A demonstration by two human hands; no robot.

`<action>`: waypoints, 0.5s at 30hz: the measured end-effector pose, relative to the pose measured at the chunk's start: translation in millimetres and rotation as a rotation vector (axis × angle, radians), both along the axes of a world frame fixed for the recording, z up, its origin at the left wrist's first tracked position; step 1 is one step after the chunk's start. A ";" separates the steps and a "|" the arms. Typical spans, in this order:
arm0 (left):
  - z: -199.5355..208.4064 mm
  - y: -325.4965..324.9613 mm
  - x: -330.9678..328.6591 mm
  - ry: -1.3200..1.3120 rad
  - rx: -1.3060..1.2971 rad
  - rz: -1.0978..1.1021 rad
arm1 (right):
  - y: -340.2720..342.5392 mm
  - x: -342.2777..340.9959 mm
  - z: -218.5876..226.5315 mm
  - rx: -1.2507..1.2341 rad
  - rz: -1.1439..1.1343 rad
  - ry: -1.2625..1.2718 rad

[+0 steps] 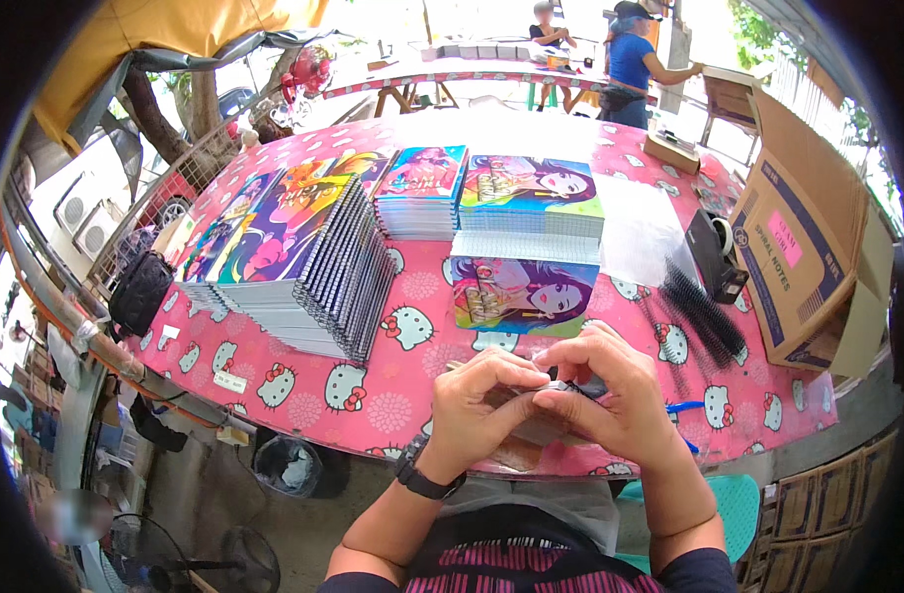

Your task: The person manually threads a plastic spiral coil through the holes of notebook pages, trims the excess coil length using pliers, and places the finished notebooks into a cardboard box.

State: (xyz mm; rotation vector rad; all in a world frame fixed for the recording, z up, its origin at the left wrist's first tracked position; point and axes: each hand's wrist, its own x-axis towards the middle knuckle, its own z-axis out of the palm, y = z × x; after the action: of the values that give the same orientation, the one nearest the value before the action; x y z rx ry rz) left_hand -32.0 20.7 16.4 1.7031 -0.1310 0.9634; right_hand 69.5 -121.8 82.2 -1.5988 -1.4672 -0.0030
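Close to the table's near edge, my left hand (479, 407) and my right hand (610, 387) meet with thumbs and fingertips pinched together. A small dark thing (582, 387) shows between the fingers; most of it is hidden, and its kind cannot be made out. Just beyond the fingertips lies a spiral notebook (524, 295) with a colourful illustrated cover. Behind it stands a stack of matching notebooks (531, 193). Blue handles (684, 407) of some tool stick out beside my right wrist. Loose black binding coils (704, 318) lie further right.
Tall notebook stacks (303, 267) fill the left of the pink patterned table (284, 381), with another stack (420, 193) behind. At right are a black tape dispenser (714, 259), a clear plastic sheet (642, 232) and an open cardboard box (798, 262). Two people are beyond the table.
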 end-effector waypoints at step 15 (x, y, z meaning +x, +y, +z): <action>35.5 68.0 -24.3 -0.083 0.323 0.432 | 7.8 24.7 8.9 0.413 -0.331 -0.166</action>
State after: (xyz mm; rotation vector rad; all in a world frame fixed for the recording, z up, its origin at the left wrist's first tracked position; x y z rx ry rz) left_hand -56.3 88.7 51.9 2.0356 0.0330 1.3917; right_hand 94.2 -114.0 91.0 -1.5002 -1.2076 -0.6025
